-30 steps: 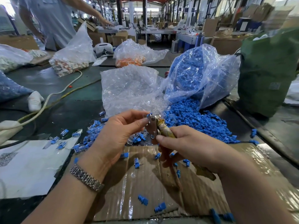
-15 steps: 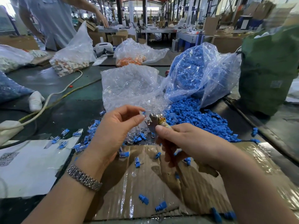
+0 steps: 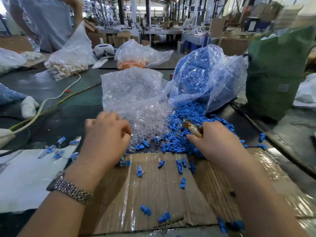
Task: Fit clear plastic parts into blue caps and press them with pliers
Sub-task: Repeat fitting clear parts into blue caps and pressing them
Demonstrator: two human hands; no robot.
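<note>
A factory assembly floor. The counter (image 3: 71,110) carries bulk plastic bags: blue caps (image 3: 196,77) at 1 o'clock, clear parts (image 3: 133,93) at 12, orange pieces (image 3: 131,63) beyond. Rows of benches (image 3: 162,31), cardboard boxes (image 3: 217,26) and steel columns (image 3: 148,7) fill the hall behind.

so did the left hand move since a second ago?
Yes. The left hand left the pliers and swung down and left, to the near edge of the clear parts pile. It is motion-blurred, fingers curled; anything held is hidden.
</note>
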